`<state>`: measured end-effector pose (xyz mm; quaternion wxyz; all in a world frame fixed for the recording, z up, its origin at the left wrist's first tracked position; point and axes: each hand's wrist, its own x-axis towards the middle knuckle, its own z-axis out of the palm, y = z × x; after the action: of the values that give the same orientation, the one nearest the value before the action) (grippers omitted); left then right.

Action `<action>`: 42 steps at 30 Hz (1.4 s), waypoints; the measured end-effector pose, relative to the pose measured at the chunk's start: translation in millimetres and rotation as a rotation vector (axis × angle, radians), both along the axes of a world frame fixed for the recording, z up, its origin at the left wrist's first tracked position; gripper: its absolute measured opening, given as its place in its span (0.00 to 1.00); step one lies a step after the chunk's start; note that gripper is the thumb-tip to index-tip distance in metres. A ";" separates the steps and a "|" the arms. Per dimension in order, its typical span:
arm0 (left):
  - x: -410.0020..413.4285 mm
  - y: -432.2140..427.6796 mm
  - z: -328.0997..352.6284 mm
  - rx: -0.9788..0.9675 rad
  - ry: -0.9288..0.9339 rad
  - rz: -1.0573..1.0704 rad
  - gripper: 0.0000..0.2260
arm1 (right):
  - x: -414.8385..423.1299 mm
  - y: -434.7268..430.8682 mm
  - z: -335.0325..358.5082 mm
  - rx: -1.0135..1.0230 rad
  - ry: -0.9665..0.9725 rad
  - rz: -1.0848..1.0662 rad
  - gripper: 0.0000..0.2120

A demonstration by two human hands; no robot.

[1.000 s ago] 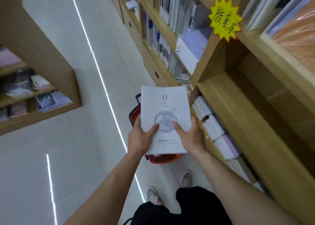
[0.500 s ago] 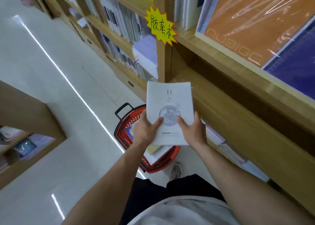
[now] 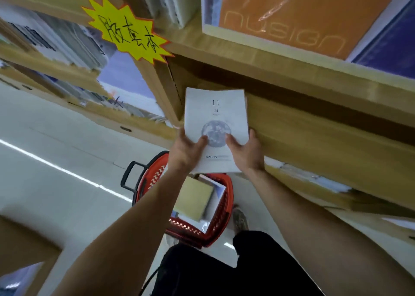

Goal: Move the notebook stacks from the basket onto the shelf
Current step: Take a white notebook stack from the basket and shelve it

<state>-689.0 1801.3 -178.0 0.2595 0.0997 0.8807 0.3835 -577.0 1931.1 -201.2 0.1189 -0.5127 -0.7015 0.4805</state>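
1. I see the left hand (image 3: 186, 148) and the right hand (image 3: 246, 153) both clamped on one white notebook stack (image 3: 216, 125), thumbs on the cover, the other fingers underneath.
2. The cover shows "11", "24" and a grey moon picture.
3. The far end of the stack is at the front edge of the wooden shelf (image 3: 314, 134), just beside the upright divider; I cannot tell if it touches the board.
4. Below the hands, the red basket (image 3: 221, 226) stands on the floor, with a tan notebook (image 3: 194, 198) and white ones inside.
5. A yellow star sign (image 3: 128, 30) is on the divider above.
6. An orange notebook (image 3: 289, 12) stands on the upper shelf.
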 end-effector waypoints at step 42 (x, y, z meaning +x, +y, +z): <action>-82.9 25.3 -65.8 0.060 0.178 -0.268 0.28 | -70.5 34.1 -58.2 0.212 -0.014 -0.047 0.36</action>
<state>-771.9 1826.6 -243.8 0.2262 0.2575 0.8672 0.3611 -647.5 1965.2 -259.3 0.1790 -0.5170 -0.7370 0.3970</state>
